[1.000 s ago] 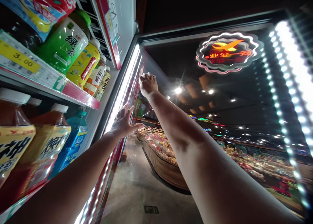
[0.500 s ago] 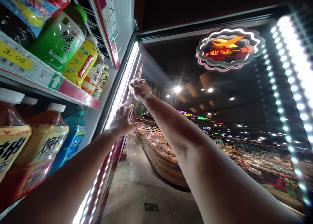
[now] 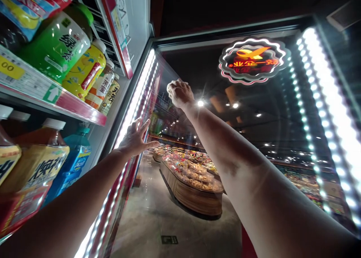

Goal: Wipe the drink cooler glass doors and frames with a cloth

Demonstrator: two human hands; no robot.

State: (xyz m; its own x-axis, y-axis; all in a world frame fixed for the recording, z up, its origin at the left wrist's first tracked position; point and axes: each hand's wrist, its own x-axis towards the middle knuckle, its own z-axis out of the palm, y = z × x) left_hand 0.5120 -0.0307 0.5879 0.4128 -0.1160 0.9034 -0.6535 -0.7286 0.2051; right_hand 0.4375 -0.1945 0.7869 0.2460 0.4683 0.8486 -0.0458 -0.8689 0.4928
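A glass fridge door (image 3: 197,73) stands open in front of me, with bright light strips down its sides. My right hand (image 3: 179,93) presses a pale, bunched cloth (image 3: 170,86) against the upper part of the glass, its fingers bent over it. Lower and to the left, my left hand (image 3: 138,138) is spread against the lit frame edge (image 3: 128,128) of the door, thumb pointing right. It holds nothing. Part of the cloth is hidden under my right fingers.
Left of me, a fridge shelf (image 3: 81,110) carries a green tea bottle (image 3: 56,43) and a yellow bottle (image 3: 86,70). Below are amber bottles and a blue bottle (image 3: 72,160). A glowing sign (image 3: 254,60) hangs on the door. Through the glass shows a wooden display counter (image 3: 194,198).
My right hand has slid the cloth to the right and slightly up, away from the light strip. My left hand stays spread at the frame. The view has shifted a little.
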